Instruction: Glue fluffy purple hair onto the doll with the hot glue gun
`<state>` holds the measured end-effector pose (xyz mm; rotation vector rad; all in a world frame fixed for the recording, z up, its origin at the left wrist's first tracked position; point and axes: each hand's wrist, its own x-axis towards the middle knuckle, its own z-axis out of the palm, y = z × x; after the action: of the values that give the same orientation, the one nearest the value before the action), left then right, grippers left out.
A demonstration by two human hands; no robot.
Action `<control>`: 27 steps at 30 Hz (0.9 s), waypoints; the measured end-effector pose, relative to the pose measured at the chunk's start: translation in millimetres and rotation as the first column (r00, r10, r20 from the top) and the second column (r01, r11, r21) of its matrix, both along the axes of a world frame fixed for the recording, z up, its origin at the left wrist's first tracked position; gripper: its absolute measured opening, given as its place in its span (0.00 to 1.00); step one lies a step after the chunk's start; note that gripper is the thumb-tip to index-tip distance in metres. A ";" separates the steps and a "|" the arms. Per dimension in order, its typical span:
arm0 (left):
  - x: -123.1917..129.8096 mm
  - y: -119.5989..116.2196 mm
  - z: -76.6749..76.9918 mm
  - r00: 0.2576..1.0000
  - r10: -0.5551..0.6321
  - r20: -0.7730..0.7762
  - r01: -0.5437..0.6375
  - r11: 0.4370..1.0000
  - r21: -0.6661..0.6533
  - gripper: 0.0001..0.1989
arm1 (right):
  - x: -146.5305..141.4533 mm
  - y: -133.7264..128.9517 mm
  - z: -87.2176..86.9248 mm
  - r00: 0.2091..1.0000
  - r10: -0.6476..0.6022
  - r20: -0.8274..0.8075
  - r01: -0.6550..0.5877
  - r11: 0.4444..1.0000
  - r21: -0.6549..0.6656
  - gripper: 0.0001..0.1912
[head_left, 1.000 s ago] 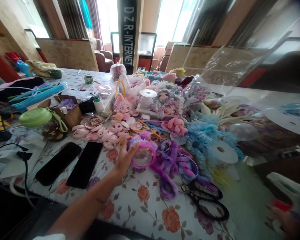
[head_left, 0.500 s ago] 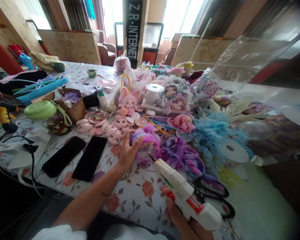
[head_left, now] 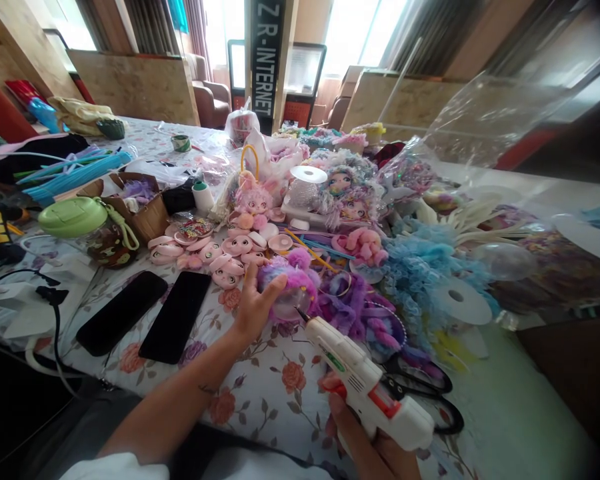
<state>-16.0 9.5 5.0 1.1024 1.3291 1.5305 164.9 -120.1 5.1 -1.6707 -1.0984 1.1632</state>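
Observation:
My left hand [head_left: 257, 301] is closed on a round, clear shell [head_left: 290, 303] ringed with fluffy purple, pink and blue trim, thumb along its near side. In my right hand [head_left: 353, 417] is a white glue gun [head_left: 365, 377], a finger at its red trigger. The dark nozzle points at the shell's rim; whether it touches, I cannot tell. Purple fuzzy strips [head_left: 353, 303] lie just right of the shell. Black-handled scissors [head_left: 425, 387] lie partly hidden behind the glue gun. Pink doll faces [head_left: 227, 269] are heaped beyond my left hand.
Two black phones [head_left: 123, 313] lie left of my left arm, near a green-lidded jar [head_left: 87, 230] and a power strip [head_left: 30, 310]. Blue ruffled trim [head_left: 415, 267] and a white spool [head_left: 461, 300] are at right. Bagged dolls [head_left: 347, 190] are piled at the back.
The view has shifted slightly, so most things sit a little further left. Both hands keep their holds, and the glue gun's nozzle stays near the shell's rim.

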 end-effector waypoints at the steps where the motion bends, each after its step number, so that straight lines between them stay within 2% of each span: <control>1: -0.4 -0.4 2.5 1.000 0.008 -0.027 -0.008 1.000 0.004 0.15 | 0.4 0.2 0.9 0.999 -0.001 -0.034 -0.001 0.999 -0.044 0.26; 3: -1.4 -1.2 8.3 0.997 0.023 -0.080 -0.022 1.000 0.012 0.16 | 0.5 1.1 3.7 0.997 -0.008 -0.075 0.000 0.995 -0.103 0.28; 7: -4.1 -2.4 16.1 0.989 0.027 -0.149 -0.025 1.000 0.012 0.17 | -2.5 3.8 12.4 0.999 0.022 -0.026 -0.024 0.997 -0.070 0.26; 11: -6.0 -2.7 15.9 0.975 0.021 -0.220 -0.022 1.000 -0.004 0.17 | -7.4 6.1 18.2 0.999 0.041 0.008 -0.040 0.996 -0.079 0.28; 15: -5.7 -3.1 14.2 0.966 0.001 -0.259 0.004 1.000 0.018 0.17 | -9.9 6.9 17.1 0.999 0.044 0.018 -0.042 0.993 -0.109 0.30; 20: -4.3 -4.0 13.8 0.957 -0.001 -0.290 0.013 0.999 0.039 0.17 | -9.3 7.3 12.4 0.996 0.085 0.021 -0.084 0.994 -0.074 0.29; 27: -4.0 -5.4 13.5 0.958 0.011 -0.288 0.000 0.999 0.039 0.17 | -9.7 8.3 12.2 0.997 0.072 0.012 -0.072 0.996 -0.047 0.27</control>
<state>-20.0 4.1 18.5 1.3883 1.5013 1.4438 155.2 -111.9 17.2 -1.6893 -1.1567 1.2327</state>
